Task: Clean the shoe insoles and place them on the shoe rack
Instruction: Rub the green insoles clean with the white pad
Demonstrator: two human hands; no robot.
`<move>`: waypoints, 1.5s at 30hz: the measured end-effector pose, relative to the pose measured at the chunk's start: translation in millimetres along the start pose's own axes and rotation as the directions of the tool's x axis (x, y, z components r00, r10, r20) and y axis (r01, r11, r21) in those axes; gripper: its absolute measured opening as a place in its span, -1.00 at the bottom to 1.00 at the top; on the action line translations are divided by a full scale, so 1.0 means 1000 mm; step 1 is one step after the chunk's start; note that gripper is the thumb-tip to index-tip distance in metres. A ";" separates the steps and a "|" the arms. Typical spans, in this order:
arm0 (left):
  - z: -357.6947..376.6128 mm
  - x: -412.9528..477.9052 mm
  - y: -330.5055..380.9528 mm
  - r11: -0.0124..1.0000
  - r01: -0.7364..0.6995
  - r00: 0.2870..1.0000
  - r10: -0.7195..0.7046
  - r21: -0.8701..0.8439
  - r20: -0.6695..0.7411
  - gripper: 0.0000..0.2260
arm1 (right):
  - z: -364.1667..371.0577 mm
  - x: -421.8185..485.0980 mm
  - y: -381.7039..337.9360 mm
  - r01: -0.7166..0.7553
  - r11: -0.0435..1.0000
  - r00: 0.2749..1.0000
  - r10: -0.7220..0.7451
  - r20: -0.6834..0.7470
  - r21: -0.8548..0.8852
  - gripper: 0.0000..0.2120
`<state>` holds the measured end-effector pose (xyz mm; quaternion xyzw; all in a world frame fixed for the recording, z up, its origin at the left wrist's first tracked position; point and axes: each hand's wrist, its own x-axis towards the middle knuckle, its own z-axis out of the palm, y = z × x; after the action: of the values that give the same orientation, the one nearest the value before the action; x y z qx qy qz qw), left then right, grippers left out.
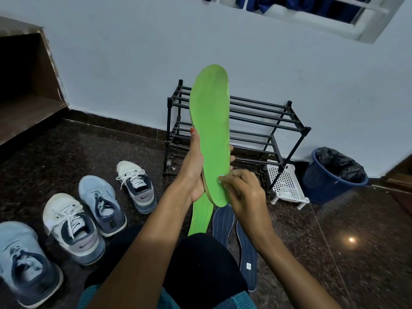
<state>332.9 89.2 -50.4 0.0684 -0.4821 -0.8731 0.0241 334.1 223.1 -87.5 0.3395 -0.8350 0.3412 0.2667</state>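
Left hand (194, 175) grips a green insole (209, 121) upright before the shoe rack (267, 121); right hand (243, 192), fingers curled, rubs its heel, perhaps pinching a wipe (220, 178); hard rubbing could knock it to the floor (334, 219)

1 view only: a wide-angle camera worn on the person's head, facing forward and down. The left hand (194, 172) and right hand (243, 192) sit close at centre; the black metal-tube shoe rack (260, 111) stands farther off against the pale wall (133, 63).
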 end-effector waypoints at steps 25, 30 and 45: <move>-0.004 0.030 0.007 0.998 0.041 0.995 -0.046 -0.055 -0.087 -0.53 | -0.005 0.023 -0.008 -0.459 0.748 0.886 0.347 0.306 0.480 -0.84; -0.027 0.059 -0.001 0.995 0.098 0.978 -0.101 -0.024 -0.183 -0.68 | 0.028 0.037 0.017 -0.463 0.758 0.885 0.366 0.289 0.460 -0.89; -0.148 0.111 -0.145 0.937 0.347 0.846 -0.302 0.025 -0.440 -0.71 | 0.179 -0.038 0.107 -0.623 0.728 0.759 0.472 0.449 0.287 -0.94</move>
<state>247.3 30.1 -261.6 0.3407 -0.4910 -0.8015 -0.0219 239.2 161.1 -266.9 0.1768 -0.8374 0.5112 -0.0782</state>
